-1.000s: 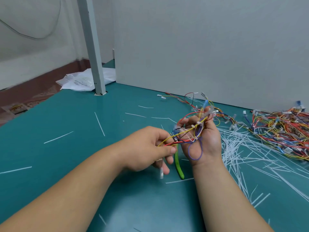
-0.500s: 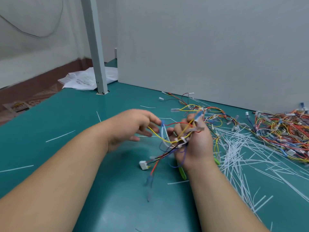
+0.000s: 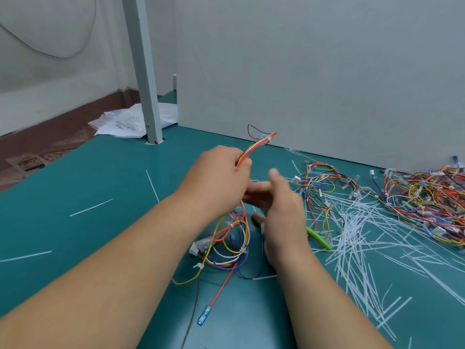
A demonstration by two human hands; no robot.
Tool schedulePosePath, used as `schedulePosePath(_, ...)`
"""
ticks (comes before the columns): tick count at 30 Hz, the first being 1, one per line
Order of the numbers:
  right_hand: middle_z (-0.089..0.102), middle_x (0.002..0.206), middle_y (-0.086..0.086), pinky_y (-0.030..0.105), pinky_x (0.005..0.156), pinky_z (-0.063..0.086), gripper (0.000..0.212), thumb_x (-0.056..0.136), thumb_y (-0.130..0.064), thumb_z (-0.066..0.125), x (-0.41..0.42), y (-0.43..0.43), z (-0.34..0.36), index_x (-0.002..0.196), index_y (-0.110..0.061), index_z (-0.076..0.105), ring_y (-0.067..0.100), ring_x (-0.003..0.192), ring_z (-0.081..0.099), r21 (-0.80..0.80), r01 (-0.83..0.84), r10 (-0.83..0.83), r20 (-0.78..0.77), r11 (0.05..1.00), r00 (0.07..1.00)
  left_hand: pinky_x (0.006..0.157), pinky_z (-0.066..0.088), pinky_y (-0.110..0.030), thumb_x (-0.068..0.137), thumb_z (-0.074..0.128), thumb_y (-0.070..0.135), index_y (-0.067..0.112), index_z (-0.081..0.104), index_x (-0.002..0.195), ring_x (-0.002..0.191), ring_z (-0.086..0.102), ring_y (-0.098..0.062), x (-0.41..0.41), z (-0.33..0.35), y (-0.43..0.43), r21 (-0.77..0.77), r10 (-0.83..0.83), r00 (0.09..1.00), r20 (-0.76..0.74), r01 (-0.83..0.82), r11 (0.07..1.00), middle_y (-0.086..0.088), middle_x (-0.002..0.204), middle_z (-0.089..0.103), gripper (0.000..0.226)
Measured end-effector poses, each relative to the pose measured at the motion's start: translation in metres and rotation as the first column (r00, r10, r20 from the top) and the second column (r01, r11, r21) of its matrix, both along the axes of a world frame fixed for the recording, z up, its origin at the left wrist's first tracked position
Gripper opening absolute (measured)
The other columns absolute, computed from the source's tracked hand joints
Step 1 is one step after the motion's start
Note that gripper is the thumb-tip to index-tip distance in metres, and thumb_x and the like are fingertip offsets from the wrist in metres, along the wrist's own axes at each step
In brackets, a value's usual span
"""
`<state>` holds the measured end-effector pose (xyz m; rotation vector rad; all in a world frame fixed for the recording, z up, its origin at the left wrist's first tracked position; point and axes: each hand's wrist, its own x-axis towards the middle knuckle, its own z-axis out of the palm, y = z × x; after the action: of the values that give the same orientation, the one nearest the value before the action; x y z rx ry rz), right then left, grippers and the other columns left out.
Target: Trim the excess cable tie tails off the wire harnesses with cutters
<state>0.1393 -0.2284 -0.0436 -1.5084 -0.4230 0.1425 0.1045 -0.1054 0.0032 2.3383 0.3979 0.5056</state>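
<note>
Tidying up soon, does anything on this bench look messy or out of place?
Yes: white cut tie tails lie scattered across the green table, thickest right of the right hand, beside the tangled wire pile.

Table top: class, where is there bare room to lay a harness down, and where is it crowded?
Bare: the table left of the left hand, out to the post, with only a few stray tails. Crowded: right of the right hand, cut tails, cutters and the harness pile.
</note>
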Motion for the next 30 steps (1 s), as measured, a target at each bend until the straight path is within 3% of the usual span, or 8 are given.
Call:
schedulePosePath(4, 0.081, 0.096, 0.005, 0.044, 0.089, 0.053, 0.062, 0.095, -0.073, 0.048, 0.015, -0.005, 0.000, 0.110, -0.018, 0.069, 0.018, 0.091, 0.079, 0.186, 0.121, -0.025, -0.447, 0.975, 0.894, 0.066, 0.054, -0.040, 0.103, 0.044, 0.041, 0.034, 0.062, 0.109, 0.078, 0.065, -0.031, -0.017, -0.008, 0.000, 0.346, -0.118, 0.991, 0.068, 0.088, 0.934, 0.004, 0.079, 0.067, 0.021)
schedulePosePath(8, 0.077, 0.081, 0.004, 0.027, 0.054, 0.054, 0.032, 0.105, -0.045, 0.054, 0.021, -0.005, -0.001, 0.115, -0.014, 0.059, 0.014, 0.060, 0.069, 0.398, 0.214, 0.008, -0.487, 0.892, 0.873, 0.067, 0.050, -0.039, 0.103, 0.038, 0.046, 0.041, 0.050, 0.120, 0.088, 0.064, -0.030, -0.028, -0.015, -0.009, 0.579, -0.268, 0.946, -0.180, 0.322, 0.749, 0.000, 0.094, 0.069, 0.022)
schedulePosePath(15, 0.033, 0.054, -0.004, 0.022, 0.043, 0.031, 0.038, 0.111, -0.048, 0.039, 0.034, -0.016, 0.001, 0.110, -0.021, 0.066, 0.012, 0.043, 0.028, 0.473, 0.401, -0.179, -0.447, 0.784, 0.877, 0.071, 0.049, -0.032, 0.054, 0.067, 0.085, 0.050, 0.042, 0.110, 0.079, 0.058, -0.007, -0.059, -0.014, -0.014, 0.190, -0.308, 0.885, -0.349, 0.389, 0.901, 0.016, 0.083, 0.060, 0.070)
schedulePosePath(19, 0.041, 0.057, -0.005, 0.023, 0.047, 0.035, 0.031, 0.112, -0.041, 0.040, 0.035, -0.018, 0.002, 0.105, -0.020, 0.062, 0.011, 0.047, 0.036, 0.520, 0.354, -0.138, -0.407, 0.778, 0.903, 0.057, 0.040, -0.027, 0.069, 0.070, 0.069, 0.033, 0.052, 0.087, 0.066, 0.052, -0.001, -0.068, -0.012, 0.001, 0.288, -0.234, 0.836, -0.496, 0.413, 0.864, 0.013, 0.075, 0.056, 0.044)
schedulePosePath(23, 0.052, 0.063, -0.007, 0.024, 0.047, 0.036, 0.024, 0.111, -0.033, 0.045, 0.026, -0.010, -0.001, 0.095, -0.023, 0.060, 0.010, 0.052, 0.047, 0.400, 0.213, -0.104, -0.277, 0.891, 0.955, 0.061, 0.053, -0.032, 0.085, 0.077, 0.038, 0.022, 0.058, 0.081, 0.063, 0.066, -0.011, -0.062, 0.001, 0.020, -0.001, -0.207, 0.965, -0.160, 0.210, 0.978, 0.004, 0.069, 0.066, 0.025)
schedulePosePath(26, 0.059, 0.064, -0.002, 0.023, 0.045, 0.032, 0.043, 0.101, -0.058, 0.050, 0.010, -0.002, 0.004, 0.083, -0.021, 0.064, 0.012, 0.051, 0.051, 0.152, 0.004, 0.037, -0.263, 0.988, 0.964, 0.049, 0.057, -0.030, 0.092, 0.074, 0.021, 0.018, 0.060, 0.088, 0.060, 0.074, -0.018, -0.054, 0.008, 0.020, -0.406, -0.027, 0.980, 0.197, 0.107, 0.908, 0.000, 0.067, 0.070, 0.015)
schedulePosePath(28, 0.062, 0.061, 0.004, 0.023, 0.042, 0.031, 0.072, 0.082, -0.084, 0.044, 0.002, -0.002, 0.007, 0.072, -0.016, 0.069, 0.014, 0.046, 0.052, -0.069, -0.086, 0.065, -0.268, 0.994, 0.961, 0.048, 0.057, -0.029, 0.095, 0.071, 0.019, 0.017, 0.058, 0.089, 0.061, 0.075, -0.020, -0.049, 0.014, 0.022, -0.470, 0.084, 0.940, 0.330, 0.087, 0.879, 0.001, 0.067, 0.066, 0.014)
schedulePosePath(30, 0.053, 0.053, -0.003, 0.025, 0.047, 0.033, 0.079, 0.086, -0.085, 0.047, -0.005, -0.005, 0.009, 0.056, -0.013, 0.058, 0.010, 0.046, 0.044, -0.203, 0.105, -0.102, 0.026, 0.974, 0.994, 0.056, 0.060, -0.037, 0.096, 0.069, 0.024, 0.019, 0.056, 0.088, 0.064, 0.074, -0.019, -0.045, 0.021, 0.031, -0.383, 0.135, 0.908, 0.397, 0.030, 0.923, -0.003, 0.072, 0.066, 0.015)
